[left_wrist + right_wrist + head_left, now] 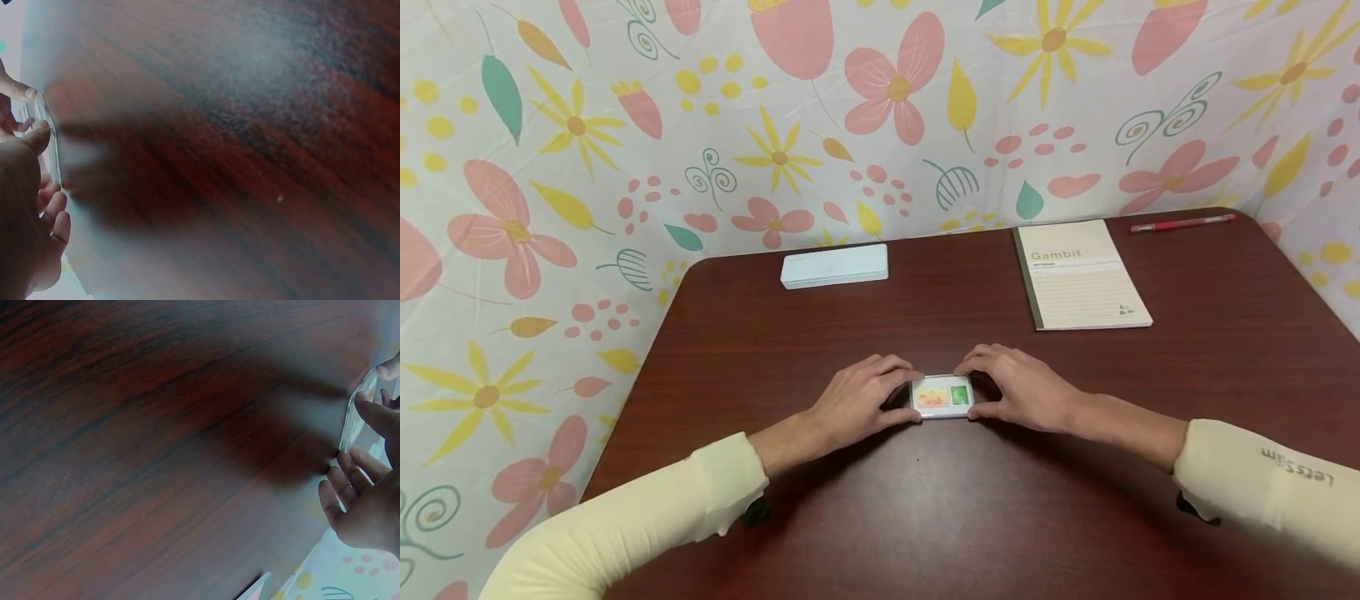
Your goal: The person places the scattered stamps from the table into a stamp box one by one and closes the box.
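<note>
Between my two hands is a small flat rectangular case (942,398) with clear edges. Its white face carries an orange-yellow picture and a green patch. My left hand (861,400) pinches the left end, thumb at the near corner and fingers at the far one. At the right end my right hand (1026,390) grips in the same way. In the left wrist view the case's thin edge (55,150) shows beside the thumb. The right wrist view shows the edge (345,425) too. Whether it touches the table I cannot tell.
A light blue box (835,267) lies at the back left of the dark wooden table (925,525). Behind my right hand lies a notebook (1084,279), with a red pen (1183,223) farther right. A patterned curtain (850,108) borders the back and sides.
</note>
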Motion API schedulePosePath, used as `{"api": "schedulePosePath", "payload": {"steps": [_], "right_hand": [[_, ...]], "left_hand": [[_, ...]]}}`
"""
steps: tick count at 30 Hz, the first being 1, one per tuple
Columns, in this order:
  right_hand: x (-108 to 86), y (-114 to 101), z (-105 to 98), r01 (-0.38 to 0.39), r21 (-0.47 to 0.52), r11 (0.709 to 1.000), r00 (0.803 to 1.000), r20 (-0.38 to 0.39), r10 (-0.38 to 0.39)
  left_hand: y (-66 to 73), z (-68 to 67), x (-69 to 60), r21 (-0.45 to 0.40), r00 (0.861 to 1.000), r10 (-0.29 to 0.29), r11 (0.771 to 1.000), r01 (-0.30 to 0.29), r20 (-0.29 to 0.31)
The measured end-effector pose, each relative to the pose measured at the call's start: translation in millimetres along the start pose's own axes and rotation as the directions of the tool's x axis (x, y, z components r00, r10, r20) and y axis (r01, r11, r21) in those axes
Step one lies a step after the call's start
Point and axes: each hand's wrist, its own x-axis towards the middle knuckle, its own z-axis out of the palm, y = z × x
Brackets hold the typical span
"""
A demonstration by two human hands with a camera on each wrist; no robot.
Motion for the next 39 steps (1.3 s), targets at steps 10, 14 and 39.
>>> {"api": "schedulePosePath", "payload": {"steps": [10, 14, 39], "right_hand": [[0.8, 0.5, -1.4, -0.018, 0.031, 0.999, 0.999, 0.035, 0.017], [0.4, 0.6, -2.1, -0.017, 0.04, 0.999, 0.999, 0.043, 0.015], [-3.8, 0.2, 1.7, 0.024, -0.063, 0.998, 0.999, -0.048, -0.027]], "left_hand": [[1.3, -2.3, 0.5, -0.005, 0.998, -0.049, 0.999, 0.049, 0.047], [2.1, -4.1, 1.1, 0.0, 0.996, -0.058, 0.998, 0.058, 0.071], [7.1, -7.1, 1.8, 0.018, 0.995, -0.075, 0.997, 0.074, 0.069]]}}
